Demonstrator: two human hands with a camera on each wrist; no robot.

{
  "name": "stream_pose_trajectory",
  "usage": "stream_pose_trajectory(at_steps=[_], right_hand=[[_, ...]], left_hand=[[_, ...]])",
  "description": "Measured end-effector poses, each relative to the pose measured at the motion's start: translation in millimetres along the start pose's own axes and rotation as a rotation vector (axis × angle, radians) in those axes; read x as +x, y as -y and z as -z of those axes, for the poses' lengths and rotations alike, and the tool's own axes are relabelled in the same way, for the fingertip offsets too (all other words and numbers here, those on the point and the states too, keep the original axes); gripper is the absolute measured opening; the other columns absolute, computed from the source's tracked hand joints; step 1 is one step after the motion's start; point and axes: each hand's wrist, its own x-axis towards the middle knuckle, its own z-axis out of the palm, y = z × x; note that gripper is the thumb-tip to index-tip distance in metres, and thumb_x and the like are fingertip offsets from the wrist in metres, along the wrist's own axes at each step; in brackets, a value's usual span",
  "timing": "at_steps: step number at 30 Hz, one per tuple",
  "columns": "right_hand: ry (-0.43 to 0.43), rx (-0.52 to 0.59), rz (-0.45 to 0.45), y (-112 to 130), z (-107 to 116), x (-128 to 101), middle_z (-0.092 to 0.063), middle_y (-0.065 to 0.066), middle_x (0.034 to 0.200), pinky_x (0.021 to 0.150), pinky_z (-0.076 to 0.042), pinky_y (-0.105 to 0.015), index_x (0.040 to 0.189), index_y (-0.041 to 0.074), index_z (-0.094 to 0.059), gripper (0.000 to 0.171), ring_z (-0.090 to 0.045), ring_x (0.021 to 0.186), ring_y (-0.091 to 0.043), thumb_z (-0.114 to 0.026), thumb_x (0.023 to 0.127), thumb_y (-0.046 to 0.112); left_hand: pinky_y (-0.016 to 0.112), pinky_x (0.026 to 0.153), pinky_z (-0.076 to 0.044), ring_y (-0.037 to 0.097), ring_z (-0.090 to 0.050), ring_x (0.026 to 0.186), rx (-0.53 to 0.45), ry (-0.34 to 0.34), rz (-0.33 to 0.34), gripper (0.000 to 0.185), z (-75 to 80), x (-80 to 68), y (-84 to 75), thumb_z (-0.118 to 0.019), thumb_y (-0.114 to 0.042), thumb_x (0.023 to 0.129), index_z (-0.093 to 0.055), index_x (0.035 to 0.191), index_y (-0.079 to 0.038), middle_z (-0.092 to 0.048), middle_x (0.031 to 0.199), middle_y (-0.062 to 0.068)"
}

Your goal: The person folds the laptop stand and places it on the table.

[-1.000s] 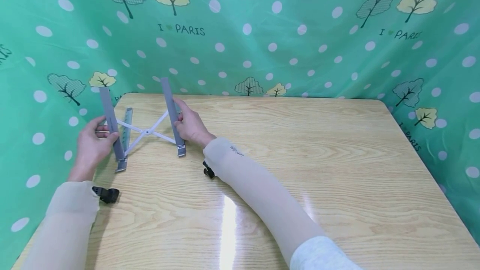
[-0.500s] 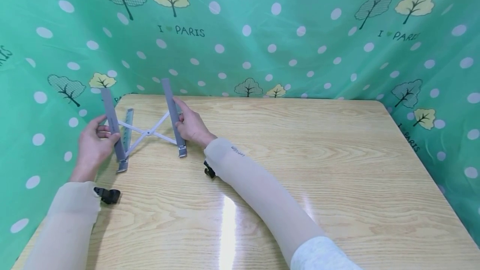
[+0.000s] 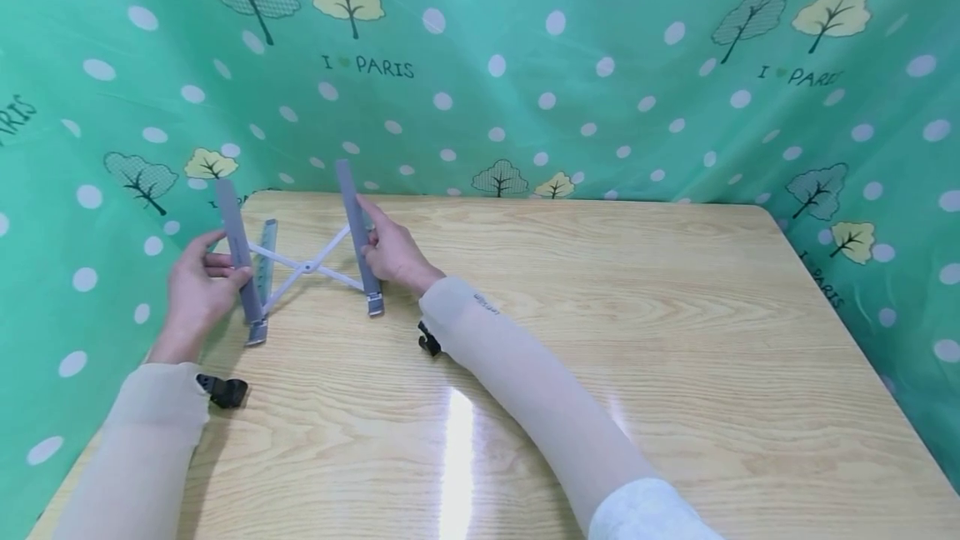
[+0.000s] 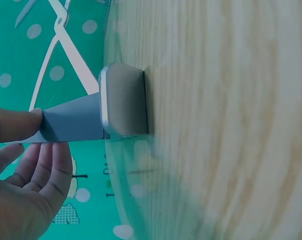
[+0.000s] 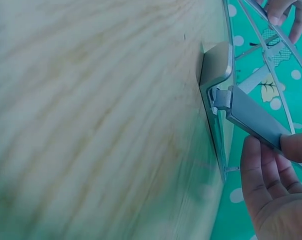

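A grey folding laptop stand (image 3: 308, 267) stands unfolded at the table's left, its two long arms raised and joined by crossed struts. On its left arm (image 3: 238, 248), my left hand (image 3: 201, 286) grips with the thumb on the near side and fingers behind. My right hand (image 3: 397, 253) holds the right arm (image 3: 357, 227) from its outer side. The left wrist view has the thumb and fingers pinching the left arm (image 4: 73, 120) above its end lip (image 4: 126, 100). Likewise, the right wrist view has fingers under the right arm (image 5: 256, 117), close to its hinge.
The wood-grain table (image 3: 637, 340) stretches to the right, with a bright light reflection near its front. A green patterned curtain (image 3: 525, 48) rises behind it and along both sides. Black wrist cameras (image 3: 225, 392) sit on the sleeves.
Both hands keep their hold on the stand. In the head view everything has shifted slightly right and down, the curtain pattern too; the stand's shape looks the same.
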Motion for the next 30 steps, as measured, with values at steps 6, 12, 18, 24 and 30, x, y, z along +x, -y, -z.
stream_pose_trajectory(at_steps=[6,12,18,24,30], right_hand=[[-0.002,-0.021,-0.001,-3.0,8.1,0.7,-0.058,-0.005,0.087,0.067,-0.053,-0.021,0.151,0.042,-0.017,0.086,-0.059,0.076,-0.015,-0.057,0.090,-0.003],[0.002,-0.035,0.005,-6.0,13.9,-1.4,-0.058,-0.006,0.087,0.065,-0.053,-0.021,0.150,0.044,-0.017,0.085,-0.058,0.075,-0.015,-0.057,0.091,-0.002],[0.003,-0.003,-0.009,-9.7,18.0,-4.3,-0.058,-0.006,0.089,0.066,-0.054,-0.022,0.149,0.048,-0.016,0.086,-0.060,0.076,-0.016,-0.057,0.092,-0.002],[0.011,0.000,0.006,-12.4,23.8,-6.7,-0.058,-0.007,0.089,0.065,-0.054,-0.023,0.150,0.047,-0.016,0.086,-0.060,0.075,-0.017,-0.057,0.092,-0.002],[0.009,-0.023,0.010,-15.7,30.5,-9.5,-0.057,-0.007,0.089,0.065,-0.054,-0.024,0.151,0.043,-0.016,0.084,-0.060,0.074,-0.017,-0.057,0.092,-0.001]], left_hand=[[0.015,0.065,-0.047,0.018,-0.052,0.093,0.005,-0.003,-0.047,0.071,-2.3,-0.2,-5.5,-0.061,-0.017,0.093,-0.023,0.153,-0.018,-0.050,0.115,0.013],[0.013,0.064,-0.045,0.021,-0.051,0.095,-0.003,-0.004,-0.067,0.075,-7.6,-2.3,-8.8,-0.061,-0.015,0.093,-0.018,0.154,-0.025,-0.049,0.114,0.013],[0.013,0.065,-0.045,0.020,-0.051,0.092,-0.018,-0.006,-0.081,0.074,-11.4,-3.5,-10.7,-0.062,-0.013,0.092,-0.022,0.153,-0.027,-0.049,0.111,0.012],[0.014,0.066,-0.046,0.020,-0.050,0.093,-0.025,0.010,-0.080,0.073,-14.2,-4.0,-15.4,-0.062,-0.013,0.092,-0.022,0.153,-0.023,-0.048,0.110,0.011],[0.015,0.066,-0.046,0.021,-0.049,0.093,-0.045,0.033,-0.105,0.073,-18.5,-4.8,-19.7,-0.061,-0.011,0.092,-0.020,0.153,-0.018,-0.048,0.111,0.013]])
